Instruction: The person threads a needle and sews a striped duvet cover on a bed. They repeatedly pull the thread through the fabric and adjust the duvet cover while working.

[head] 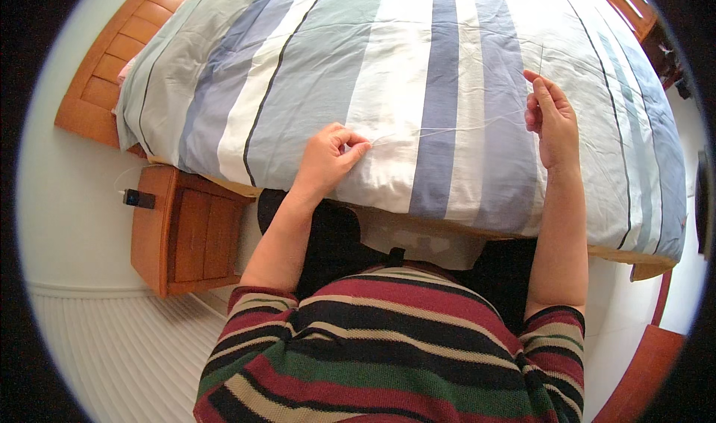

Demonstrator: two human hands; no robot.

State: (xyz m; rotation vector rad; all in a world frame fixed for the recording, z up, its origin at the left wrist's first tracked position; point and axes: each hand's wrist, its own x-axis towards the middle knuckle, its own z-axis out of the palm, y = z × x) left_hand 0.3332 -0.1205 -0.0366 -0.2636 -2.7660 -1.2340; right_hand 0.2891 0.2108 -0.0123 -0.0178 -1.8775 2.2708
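Thumb and index finger of my right hand (551, 113) pinch a long thin sewing needle (541, 57), its free end pointing away from me. A fine white thread (442, 129) runs in two strands between my hands. At its other end, my left hand (335, 152) grips the thread between thumb and fingertips. Both hands are over a striped quilt (391, 82) in blue, grey-green and white that covers the bed. Where the thread meets the needle is hidden by my right fingers.
To the left stands a wooden nightstand (190, 227) with a small black device (139, 199) on top. A wooden headboard (117, 48) rises at the bed's left end. Reddish-brown wooden furniture (643, 372) is at lower right. My striped sweater (403, 339) fills the near side.
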